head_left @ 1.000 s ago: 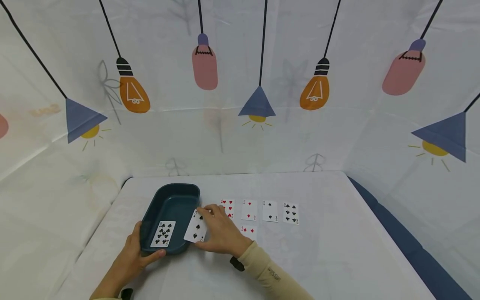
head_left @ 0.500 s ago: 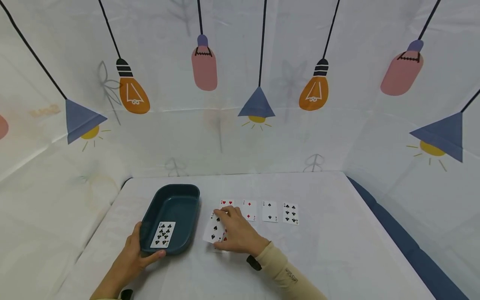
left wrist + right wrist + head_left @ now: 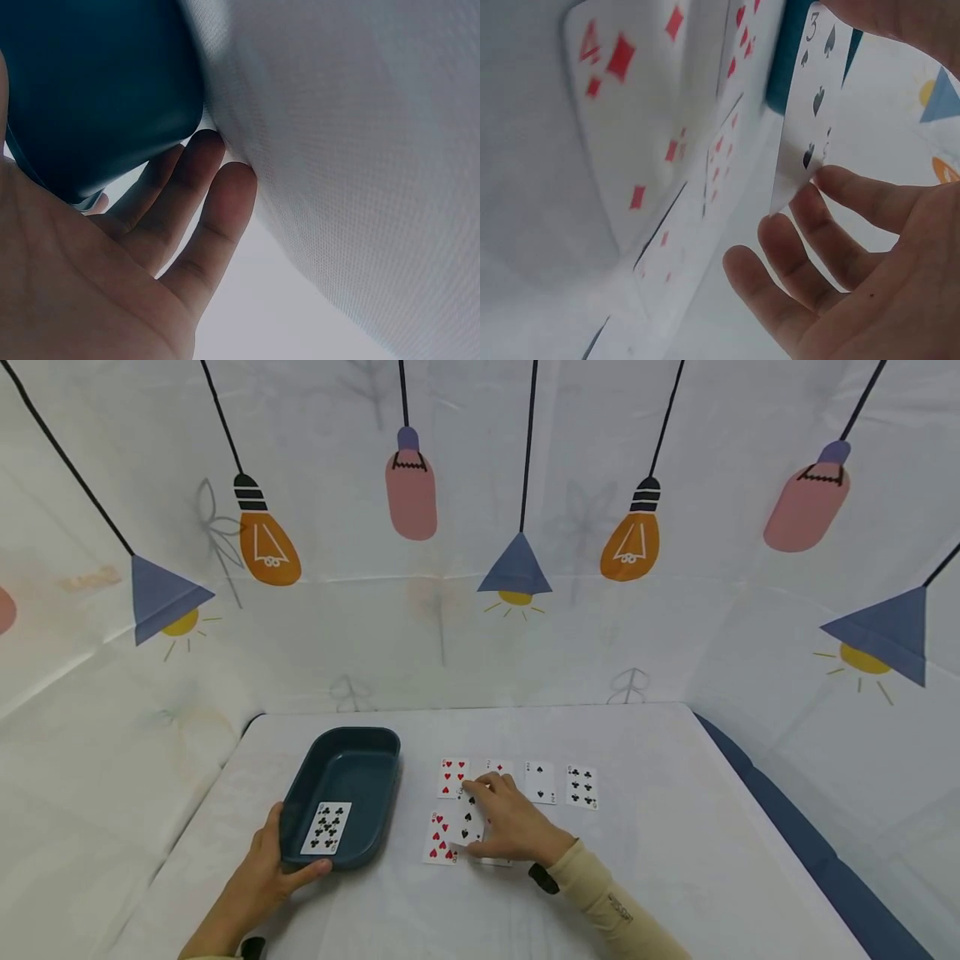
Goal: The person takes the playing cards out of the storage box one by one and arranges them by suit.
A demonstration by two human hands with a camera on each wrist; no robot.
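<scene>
My right hand (image 3: 525, 833) pinches a three of spades (image 3: 814, 112) by its two short edges, thumb at one end and fingertips at the other. It holds the card tilted above a hearts card (image 3: 438, 845) and a four of diamonds (image 3: 634, 142), which the hand mostly hides in the head view. At the left, my left hand (image 3: 258, 877) grips the near-left corner of a dark teal tray (image 3: 366, 777), thumb over the near rim. Its fingers (image 3: 217, 202) lie along the outer wall, by the white cloth. Inside the tray lies a clubs card (image 3: 326, 828).
Behind the right hand runs a row of face-up cards: a hearts card (image 3: 452, 775), a two of diamonds (image 3: 498, 766), a two of spades (image 3: 540, 783) and a clubs card (image 3: 582, 787). A white cloth (image 3: 645, 860) covers the table; printed fabric walls (image 3: 360, 635) surround it.
My right hand has carried the three of spades rightward, from beside the tray to over the front cards, uncovering the left hearts cards. The left hand and tray stay put.
</scene>
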